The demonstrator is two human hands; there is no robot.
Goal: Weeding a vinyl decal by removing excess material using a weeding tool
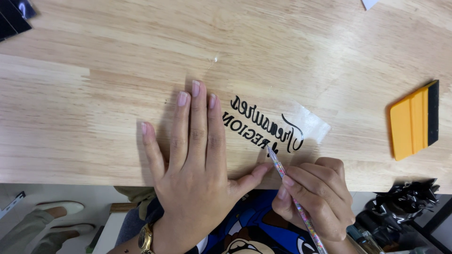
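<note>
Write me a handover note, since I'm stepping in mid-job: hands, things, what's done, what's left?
Left hand lies flat on the wooden table, pinning a clear sheet with black cut lettering.
Right hand holds a thin, bead-filled pen-shaped tool, tip at the lettering's near edge.
Yellow plastic squeegee with black edge lies untouched to the right.
Done: letters show cleanly against the film.
Left: probably more picking near the tip, then the squeegee.
</note>
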